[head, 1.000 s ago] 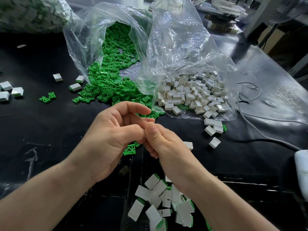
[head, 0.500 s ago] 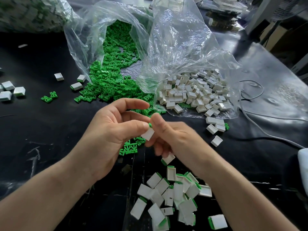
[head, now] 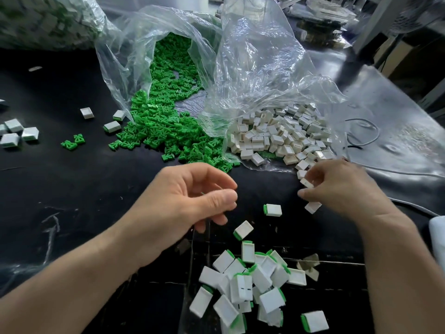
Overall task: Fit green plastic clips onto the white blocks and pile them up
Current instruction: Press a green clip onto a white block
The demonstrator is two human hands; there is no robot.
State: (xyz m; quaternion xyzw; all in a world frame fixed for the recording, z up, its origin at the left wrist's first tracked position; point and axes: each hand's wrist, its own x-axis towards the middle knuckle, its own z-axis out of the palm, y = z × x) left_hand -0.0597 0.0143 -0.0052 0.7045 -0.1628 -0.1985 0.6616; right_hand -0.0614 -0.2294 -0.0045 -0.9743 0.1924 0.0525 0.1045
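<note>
The hands have parted, one assembly done: right hand [head: 342, 189] pinches a fresh white block [head: 306, 183] right of centre; left hand [head: 187, 198] curls, contents unclear.

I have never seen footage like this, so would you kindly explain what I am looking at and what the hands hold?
No machine here: a person works with bare hands, filmed by one head-worn camera looking down. On the black table, clear bags spill green clips and white blocks. Nearest the camera lies a pile of finished blocks, white with a green clip fitted. The right hand pinches a loose white block by the bag's mouth. The left hand hovers with curled fingers; whether it holds a clip is hard to tell.
</note>
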